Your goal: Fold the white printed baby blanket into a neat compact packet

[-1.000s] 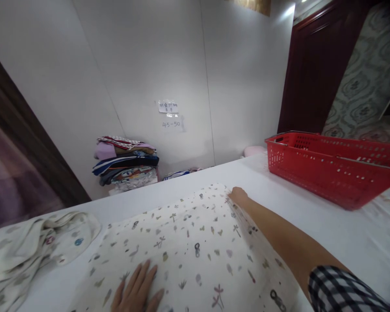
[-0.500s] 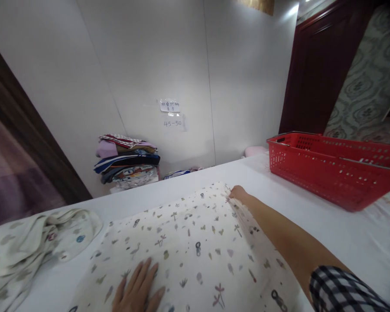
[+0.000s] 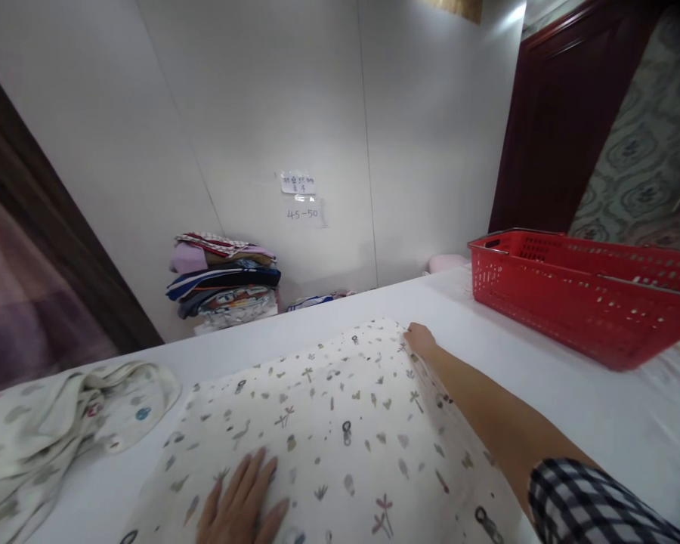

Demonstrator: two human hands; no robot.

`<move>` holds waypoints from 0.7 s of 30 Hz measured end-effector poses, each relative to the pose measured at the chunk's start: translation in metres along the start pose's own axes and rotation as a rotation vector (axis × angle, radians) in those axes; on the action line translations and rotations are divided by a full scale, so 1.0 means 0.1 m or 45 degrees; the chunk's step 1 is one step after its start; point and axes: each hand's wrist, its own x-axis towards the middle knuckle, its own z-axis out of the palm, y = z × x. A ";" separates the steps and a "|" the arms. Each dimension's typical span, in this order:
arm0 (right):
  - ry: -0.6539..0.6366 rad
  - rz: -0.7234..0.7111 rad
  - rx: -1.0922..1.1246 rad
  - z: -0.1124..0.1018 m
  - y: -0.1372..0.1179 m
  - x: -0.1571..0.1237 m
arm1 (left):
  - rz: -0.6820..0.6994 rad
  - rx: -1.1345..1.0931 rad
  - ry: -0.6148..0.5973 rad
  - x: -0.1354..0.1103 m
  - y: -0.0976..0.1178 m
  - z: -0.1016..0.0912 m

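Observation:
A white cloth with small printed flowers and figures [image 3: 329, 423] lies spread flat on the white table [image 3: 544, 378]. My left hand [image 3: 241, 502] rests flat on its near edge, fingers stretched out. My right arm reaches across the cloth, and my right hand [image 3: 420, 340] lies at the cloth's far right corner, fingers curled down on the fabric edge. Whether they pinch the edge is hard to tell.
A red plastic basket [image 3: 578, 302] stands on the table at the right. A crumpled patterned cloth [image 3: 62, 423] lies at the left. A stack of folded clothes [image 3: 224, 279] sits by the white wall behind the table, under a paper note [image 3: 298, 183].
My right hand has shifted slightly along the far corner of the cloth. My left hand has stayed pressed on the near edge.

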 end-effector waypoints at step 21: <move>-0.264 0.063 0.166 -0.54 0.75 -1.24 | -0.034 -0.116 -0.067 0.08 0.14 -0.26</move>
